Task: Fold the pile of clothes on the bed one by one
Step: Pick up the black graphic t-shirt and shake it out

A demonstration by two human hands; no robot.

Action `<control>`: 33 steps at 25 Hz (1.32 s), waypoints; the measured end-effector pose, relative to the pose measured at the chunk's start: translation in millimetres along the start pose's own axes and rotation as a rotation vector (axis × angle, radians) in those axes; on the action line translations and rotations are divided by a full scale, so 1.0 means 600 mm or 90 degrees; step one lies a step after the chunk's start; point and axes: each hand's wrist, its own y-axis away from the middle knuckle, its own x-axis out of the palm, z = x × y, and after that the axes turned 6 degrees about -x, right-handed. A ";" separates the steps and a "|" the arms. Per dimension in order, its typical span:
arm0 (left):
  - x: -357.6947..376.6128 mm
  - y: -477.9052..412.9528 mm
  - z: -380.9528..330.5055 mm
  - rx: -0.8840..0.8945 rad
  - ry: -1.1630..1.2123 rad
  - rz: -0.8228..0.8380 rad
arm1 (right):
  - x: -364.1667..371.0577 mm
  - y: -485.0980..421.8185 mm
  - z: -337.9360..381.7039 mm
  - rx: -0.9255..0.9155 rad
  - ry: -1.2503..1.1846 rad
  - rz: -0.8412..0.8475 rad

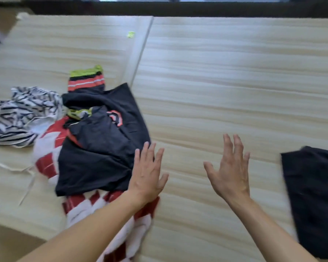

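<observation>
Two bare hands spread, gripping nothing: left hand (148, 173) at the right edge of the rumpled pile of black, red-checked and striped clothes (95, 148), nearer; right hand (230, 173) well right of it.

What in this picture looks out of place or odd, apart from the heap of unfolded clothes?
A small yellow-green scrap lies alone on the wood-grain surface, just left of the seam between its panels and far from the clothes pile. It is too small to tell what it is.
</observation>
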 end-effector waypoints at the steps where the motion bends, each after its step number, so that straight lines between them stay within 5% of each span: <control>1: 0.004 0.009 0.049 -0.035 -0.013 0.023 | 0.021 -0.003 0.037 -0.018 -0.007 0.017; 8: 0.074 0.064 0.277 -0.214 -0.014 0.129 | 0.220 -0.005 0.235 -0.089 -0.083 0.212; 11: 0.110 0.115 0.282 0.006 0.041 0.002 | 0.305 -0.007 0.286 -0.160 -0.038 0.277; 14: 0.171 0.188 0.271 0.149 0.025 0.051 | 0.374 -0.031 0.335 -0.189 -0.005 0.288; 19: 0.225 0.195 0.327 -0.021 -0.045 0.131 | 0.420 -0.096 0.364 -0.171 0.171 0.264; 27: 0.206 0.113 0.509 -0.052 -0.138 -0.006 | 0.331 -0.181 0.331 -0.191 -0.009 0.060; 33: 0.093 -0.019 0.654 -0.342 -0.322 0.213 | 0.254 -0.222 0.282 -0.106 -0.051 0.003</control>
